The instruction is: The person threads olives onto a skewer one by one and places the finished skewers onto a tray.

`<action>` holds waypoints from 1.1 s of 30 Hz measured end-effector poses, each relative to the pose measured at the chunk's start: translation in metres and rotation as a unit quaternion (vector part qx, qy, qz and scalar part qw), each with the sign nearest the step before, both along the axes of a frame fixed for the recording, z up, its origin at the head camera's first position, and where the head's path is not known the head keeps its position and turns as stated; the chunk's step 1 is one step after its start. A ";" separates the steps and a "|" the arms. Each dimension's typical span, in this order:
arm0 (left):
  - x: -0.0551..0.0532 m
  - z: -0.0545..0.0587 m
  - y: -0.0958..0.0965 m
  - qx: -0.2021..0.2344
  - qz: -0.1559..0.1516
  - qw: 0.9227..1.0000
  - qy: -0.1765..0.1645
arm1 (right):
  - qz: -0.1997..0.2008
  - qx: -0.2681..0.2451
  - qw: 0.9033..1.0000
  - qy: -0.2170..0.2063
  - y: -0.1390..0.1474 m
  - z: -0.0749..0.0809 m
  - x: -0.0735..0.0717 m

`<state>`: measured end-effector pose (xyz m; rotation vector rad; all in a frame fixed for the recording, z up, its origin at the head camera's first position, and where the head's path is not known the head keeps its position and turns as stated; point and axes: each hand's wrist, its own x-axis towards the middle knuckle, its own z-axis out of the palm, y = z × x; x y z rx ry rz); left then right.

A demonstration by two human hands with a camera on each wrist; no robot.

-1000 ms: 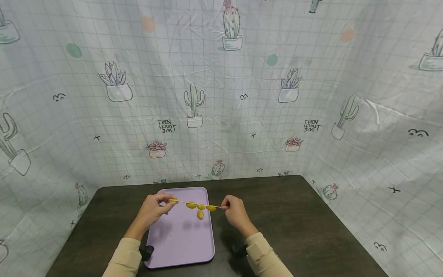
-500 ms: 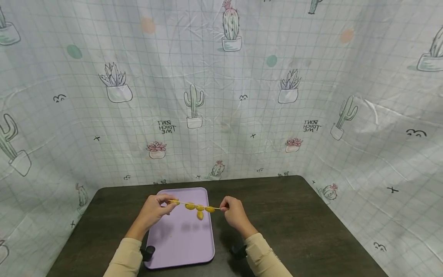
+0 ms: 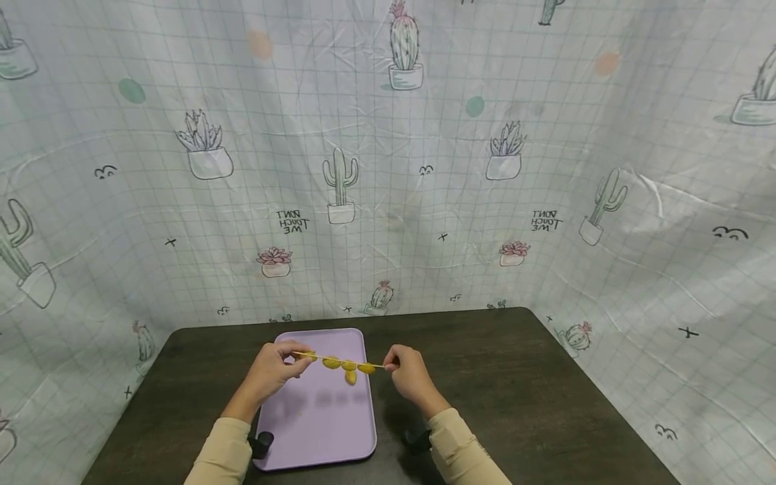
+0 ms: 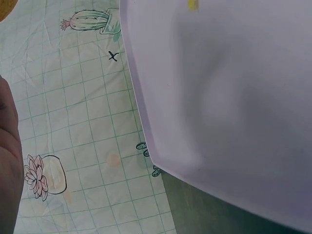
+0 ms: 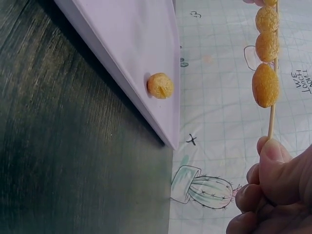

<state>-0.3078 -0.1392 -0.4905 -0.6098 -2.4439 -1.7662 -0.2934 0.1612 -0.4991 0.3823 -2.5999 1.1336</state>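
Note:
A thin wooden skewer [image 3: 380, 366] spans the space between my two hands, above the tray. Several wrinkled yellow oval pieces of food [image 5: 265, 85] are threaded on it in a row. My left hand [image 3: 271, 370] pinches another yellow piece [image 3: 309, 355] at the skewer's left end; the tip pokes out just past its fingers. With thumb and curled fingers, my right hand [image 3: 415, 380] grips the bare right end. One loose yellow piece [image 5: 160, 86] lies on the lilac tray [image 3: 321, 431], near its far right side. The left wrist view catches only an edge of the left hand [image 4: 7, 161].
The tray stands on a dark wooden table [image 3: 515, 404], left of its middle. A yellow crumb [image 3: 300, 414] lies on the tray. A cactus-print curtain [image 3: 388, 135] hangs behind and along both sides. Dark wrist cameras sit under both sleeves.
My hands have drawn slightly closer together. The skewer and its pieces have shifted a little left, and the tip shows more beyond the piece in my left hand.

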 end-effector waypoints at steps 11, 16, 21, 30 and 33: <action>0.002 0.000 0.004 0.005 -0.008 1.000 0.006 | -0.006 -0.007 1.000 -0.016 0.000 0.001 0.001; 0.003 0.002 0.004 0.005 -0.007 1.000 0.005 | -0.003 -0.008 1.000 -0.015 0.000 0.001 0.000; 0.000 -0.001 0.005 -0.006 -0.005 1.000 0.000 | -0.002 -0.009 1.000 -0.016 -0.001 0.000 0.000; 0.013 0.018 0.008 -0.002 -0.003 1.000 -0.010 | -0.002 -0.016 1.000 -0.016 -0.003 0.000 -0.001; 0.006 0.013 0.008 0.005 0.001 1.000 -0.019 | -0.008 -0.028 0.999 -0.027 -0.002 0.001 -0.002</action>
